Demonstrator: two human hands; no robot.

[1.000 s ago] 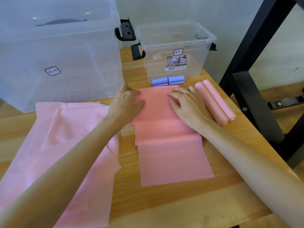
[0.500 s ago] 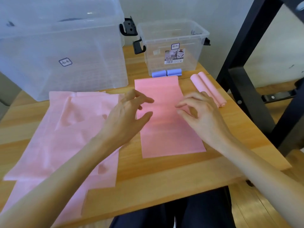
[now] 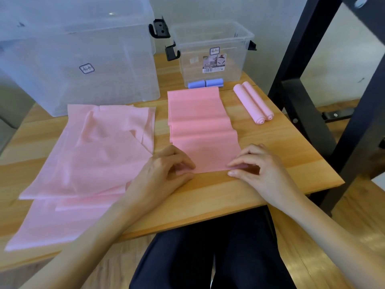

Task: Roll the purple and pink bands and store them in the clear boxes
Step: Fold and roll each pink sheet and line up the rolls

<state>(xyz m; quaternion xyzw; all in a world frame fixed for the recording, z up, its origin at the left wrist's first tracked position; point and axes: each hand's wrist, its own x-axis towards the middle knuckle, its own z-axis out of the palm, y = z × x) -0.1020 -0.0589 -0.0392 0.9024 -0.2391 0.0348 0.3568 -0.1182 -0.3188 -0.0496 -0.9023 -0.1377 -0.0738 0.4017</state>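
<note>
Looks like you're at a plain indoor worktable setup: wooden table (image 3: pixel 270 163), clear storage boxes (image 3: pixel 212 57), a black metal frame (image 3: pixel 302 80), bare white wall (image 3: pixel 208 9), wood floor.

On the surface (image 3: pixel 270 163) a flat band (image 3: pixel 200 126) lies in the middle, a heap of bands (image 3: pixel 93 159) to its left and two rolled bands (image 3: pixel 253 103) to its right. Behind stand a large box (image 3: pixel 83 59) at left and a small box (image 3: pixel 212 51) at right, with two short rolls (image 3: pixel 205 83) just before the small one.
</note>
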